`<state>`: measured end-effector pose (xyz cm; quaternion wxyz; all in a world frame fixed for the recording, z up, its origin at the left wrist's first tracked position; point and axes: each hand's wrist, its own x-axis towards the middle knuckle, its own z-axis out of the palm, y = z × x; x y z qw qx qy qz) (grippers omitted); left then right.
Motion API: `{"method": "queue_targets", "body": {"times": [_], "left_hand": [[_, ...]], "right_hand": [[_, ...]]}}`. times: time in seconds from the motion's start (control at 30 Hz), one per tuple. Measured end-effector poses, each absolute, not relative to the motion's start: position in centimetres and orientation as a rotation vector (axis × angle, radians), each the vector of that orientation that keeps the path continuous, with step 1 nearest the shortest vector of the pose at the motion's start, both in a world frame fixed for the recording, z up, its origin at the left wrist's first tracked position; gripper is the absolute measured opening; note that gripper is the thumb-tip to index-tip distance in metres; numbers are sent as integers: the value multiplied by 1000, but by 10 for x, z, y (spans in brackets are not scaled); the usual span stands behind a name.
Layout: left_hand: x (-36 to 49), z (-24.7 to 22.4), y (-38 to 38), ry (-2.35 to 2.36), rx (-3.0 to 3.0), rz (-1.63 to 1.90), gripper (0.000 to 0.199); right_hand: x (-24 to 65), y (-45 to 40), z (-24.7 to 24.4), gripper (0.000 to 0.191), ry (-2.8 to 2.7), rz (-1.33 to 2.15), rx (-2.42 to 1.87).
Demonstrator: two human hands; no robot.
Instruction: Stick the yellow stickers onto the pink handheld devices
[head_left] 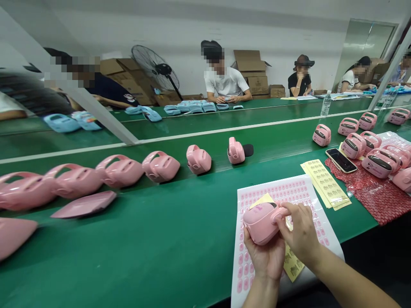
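At the near edge of the green belt (pixel 154 239), your left hand (pixel 265 254) cups a pink case (pixel 260 222) from below, fingers wrapped around its underside. Your right hand (pixel 300 233) sits against the case's right end, fingertips pinched narrow at its top corner; whether a sticker is between them, you cannot tell from this view.

Case is held just above a white sheet of pink stickers (pixel 289 190) lying flat on the belt. A yellow sticker sheet (pixel 293 264) lies on the white one, partly under your hands. More yellow sheets (pixel 324 182) are stacked just to the right, apart from the white sheet.

Further right: a phone (pixel 341 160) lies face up at the edge of a red bubble wrap (pixel 375 194), which carries a cluster of finished pink cases (pixel 380 162).

On the moving strip behind, a row of pink shells (pixel 160 166) runs off to the left, spaced apart.

Across the belt, a person in a white shirt (pixel 226 83) sits with both hands at a small item; blue shells (pixel 189 107) lie beside them. A floor fan (pixel 154 68) stands behind.
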<state>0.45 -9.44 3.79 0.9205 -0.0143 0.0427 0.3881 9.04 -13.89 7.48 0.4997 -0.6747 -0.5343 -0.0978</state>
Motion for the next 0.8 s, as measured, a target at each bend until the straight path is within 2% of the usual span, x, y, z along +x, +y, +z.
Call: {"method": "queue_targets", "body": {"times": [0.13,0.2,0.37,0.47,0.53,0.6,0.67,0.73,0.8], "left_hand": [[4,36,-96,56,27,797,44],[4,37,-98,38,44,794,43],[3,44,-101,33,11,765,43],[1,45,-99,90,80,753,44],[-2,44,-95,165,200,756,47],[-7,43,-89,254,429,781,56],[-13,42,-84,349,755,846,79],[-20,43,-81,446,1093,924,102],[-25,42,-79,514,1341,973,106]], "right_hand": [[102,-137,79,43,-1190,92,-1701],[106,-135,80,49,-1105,257,-1700],[112,-135,82,64,-1119,290,-1725],[124,-137,88,68,-1123,389,-1705],[134,-138,93,60,-1067,470,-1647],[143,-139,98,47,-1001,531,-1550],[147,-139,104,40,-987,619,-1418],[146,-140,111,39,-1033,731,-1295],[143,-140,118,40,-1112,828,-1226]]}}
